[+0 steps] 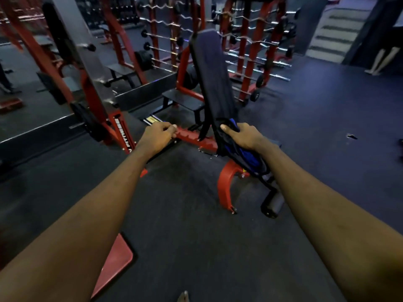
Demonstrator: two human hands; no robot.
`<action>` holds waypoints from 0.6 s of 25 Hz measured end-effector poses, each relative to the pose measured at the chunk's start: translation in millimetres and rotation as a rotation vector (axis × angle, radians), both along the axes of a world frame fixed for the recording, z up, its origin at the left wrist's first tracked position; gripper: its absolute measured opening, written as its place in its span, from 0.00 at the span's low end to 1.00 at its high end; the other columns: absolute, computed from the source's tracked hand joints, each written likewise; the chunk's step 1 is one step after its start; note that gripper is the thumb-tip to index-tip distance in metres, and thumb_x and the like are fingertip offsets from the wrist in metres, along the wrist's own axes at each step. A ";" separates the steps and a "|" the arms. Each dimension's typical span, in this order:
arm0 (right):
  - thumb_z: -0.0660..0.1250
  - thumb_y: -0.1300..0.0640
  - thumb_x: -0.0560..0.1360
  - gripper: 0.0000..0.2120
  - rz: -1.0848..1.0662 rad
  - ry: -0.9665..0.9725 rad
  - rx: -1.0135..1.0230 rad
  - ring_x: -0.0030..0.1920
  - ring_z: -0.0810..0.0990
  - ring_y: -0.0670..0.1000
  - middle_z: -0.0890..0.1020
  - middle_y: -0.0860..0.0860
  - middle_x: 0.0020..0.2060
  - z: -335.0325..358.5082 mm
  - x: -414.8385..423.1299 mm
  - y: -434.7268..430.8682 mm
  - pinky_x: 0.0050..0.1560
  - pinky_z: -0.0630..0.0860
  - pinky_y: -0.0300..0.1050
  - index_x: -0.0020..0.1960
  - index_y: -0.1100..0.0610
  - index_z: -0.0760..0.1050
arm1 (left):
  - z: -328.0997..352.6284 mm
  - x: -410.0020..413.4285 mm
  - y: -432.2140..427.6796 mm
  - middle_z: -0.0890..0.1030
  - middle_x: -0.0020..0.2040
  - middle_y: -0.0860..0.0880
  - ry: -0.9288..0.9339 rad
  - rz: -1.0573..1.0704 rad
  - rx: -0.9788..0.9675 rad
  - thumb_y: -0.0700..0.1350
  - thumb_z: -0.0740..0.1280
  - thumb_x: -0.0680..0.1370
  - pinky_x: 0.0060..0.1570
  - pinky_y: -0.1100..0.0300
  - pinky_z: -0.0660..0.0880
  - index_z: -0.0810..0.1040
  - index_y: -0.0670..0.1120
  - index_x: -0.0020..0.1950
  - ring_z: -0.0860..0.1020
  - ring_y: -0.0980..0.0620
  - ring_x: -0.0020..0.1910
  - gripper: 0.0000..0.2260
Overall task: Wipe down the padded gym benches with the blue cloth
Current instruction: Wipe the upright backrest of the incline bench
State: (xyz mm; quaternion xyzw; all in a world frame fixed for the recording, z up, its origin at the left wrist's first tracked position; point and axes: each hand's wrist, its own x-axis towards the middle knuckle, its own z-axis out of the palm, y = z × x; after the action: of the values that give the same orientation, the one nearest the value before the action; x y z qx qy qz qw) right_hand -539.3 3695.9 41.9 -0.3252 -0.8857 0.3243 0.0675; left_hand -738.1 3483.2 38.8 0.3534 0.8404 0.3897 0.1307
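Red rack upright point(121, 131): white lettering runs along it, partly legible as "FITNESS"; its start is cut off.
Yellow label point(151, 119): on the low frame behind the rail; text too small to read.
Left hand point(160, 136): fingers loosely curled, thumb against forefinger, holding nothing; just above the red toothed rail point(192, 138).
Padded bench point(214, 79): dark backrest raised steeply.
Right hand point(244, 136): forefinger straight along the pad edge, other fingers curled round the blue cloth point(247, 156).
Cloth position: bunched against the backrest's lower end, beneath the hand.
Roller pad point(273, 203): black, at the bench's near foot.
Bystander's legs point(381, 62): far right, beside stairs.
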 end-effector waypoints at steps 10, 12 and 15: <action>0.57 0.31 0.79 0.23 -0.165 0.012 -0.022 0.45 0.79 0.53 0.81 0.53 0.46 31.0 -86.2 125.0 0.49 0.70 0.46 0.51 0.50 0.76 | 18.0 -120.2 152.6 0.85 0.45 0.51 -0.018 -0.107 0.030 0.53 0.63 0.82 0.49 0.51 0.80 0.84 0.48 0.50 0.82 0.49 0.42 0.13; 0.58 0.31 0.79 0.23 -0.198 0.043 -0.033 0.43 0.79 0.51 0.81 0.52 0.47 35.8 -104.7 150.3 0.49 0.72 0.47 0.50 0.50 0.76 | 23.8 -144.8 179.4 0.85 0.47 0.48 0.015 -0.116 0.009 0.52 0.62 0.83 0.47 0.56 0.76 0.84 0.46 0.52 0.82 0.49 0.46 0.14; 0.58 0.32 0.79 0.20 -0.202 0.053 -0.054 0.43 0.81 0.50 0.81 0.50 0.44 36.5 -134.9 190.6 0.47 0.74 0.47 0.45 0.47 0.75 | 23.2 -176.1 222.2 0.85 0.47 0.44 0.093 -0.155 -0.041 0.52 0.62 0.83 0.50 0.52 0.75 0.83 0.42 0.50 0.81 0.46 0.46 0.16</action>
State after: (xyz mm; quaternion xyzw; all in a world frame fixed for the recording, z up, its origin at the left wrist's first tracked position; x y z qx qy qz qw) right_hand -674.2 3886.5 78.4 -0.4059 -0.8371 0.3483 0.1145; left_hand -914.2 3705.4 62.0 0.4323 0.8234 0.3444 0.1286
